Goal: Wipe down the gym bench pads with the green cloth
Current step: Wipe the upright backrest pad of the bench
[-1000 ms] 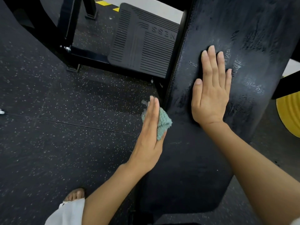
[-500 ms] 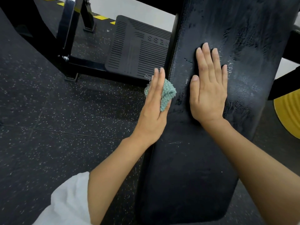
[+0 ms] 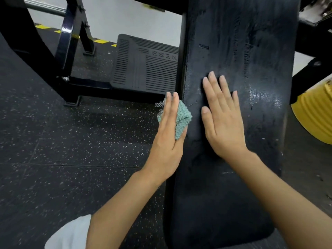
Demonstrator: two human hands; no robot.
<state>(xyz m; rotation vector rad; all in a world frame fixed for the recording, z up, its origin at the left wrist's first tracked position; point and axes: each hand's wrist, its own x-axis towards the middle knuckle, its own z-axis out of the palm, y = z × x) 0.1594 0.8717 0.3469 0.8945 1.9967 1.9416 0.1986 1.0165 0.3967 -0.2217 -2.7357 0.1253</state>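
A long black bench pad (image 3: 233, 194) runs from the bottom of the view up to the top right, with wet streaks shining on its far half. My right hand (image 3: 222, 123) lies flat on top of it, fingers straight and slightly spread. My left hand (image 3: 167, 141) presses a bunched green cloth (image 3: 182, 119) against the pad's left side edge, with its fingers straight and its thumb hidden behind the cloth.
A ribbed black footplate (image 3: 143, 69) and a black steel frame (image 3: 66, 42) stand on the speckled rubber floor (image 3: 71, 141) to the left. At the right edge sits a yellow weight plate (image 3: 314, 119). White clothing (image 3: 71, 234) shows at the bottom left.
My left hand slid the cloth forward along the pad's left edge, from below my right thumb to level with it. The right hand stayed flat on the pad.
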